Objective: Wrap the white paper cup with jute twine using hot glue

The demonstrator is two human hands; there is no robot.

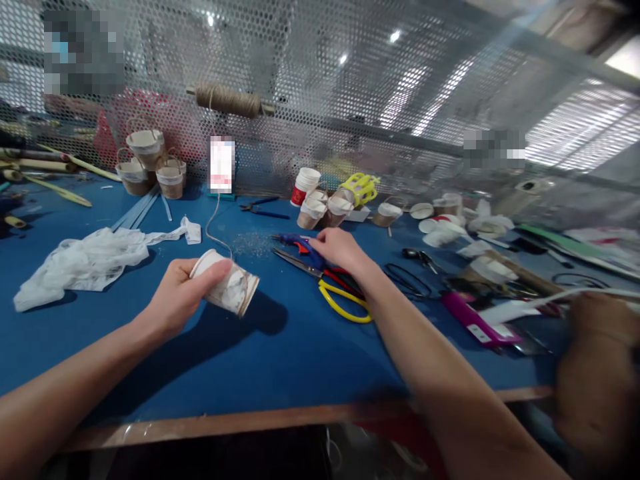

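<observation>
My left hand [183, 290] is wrapped round a white paper cup [231, 290], which lies tilted on its side above the table. Twine runs along the cup, and a strand rises from it toward a twine spool [227, 100]. At the middle of the table, my right hand [340, 248] has its fingers closed on a blue glue gun [310, 255] with a red trigger; the hand hides part of it. Just below lie scissors [345, 310] with yellow handles. Fine clear strands [250, 244] are scattered by the glue gun's nozzle.
White lace fabric [90, 263] lies at left. Small covered buckets [145, 150] are stacked behind it. Pliers [265, 208], a white-and-red cup [305, 187] and more buckets [340, 207] stand or lie further back. A purple box [477, 320] is at right, near another person's blurred hand [600, 340].
</observation>
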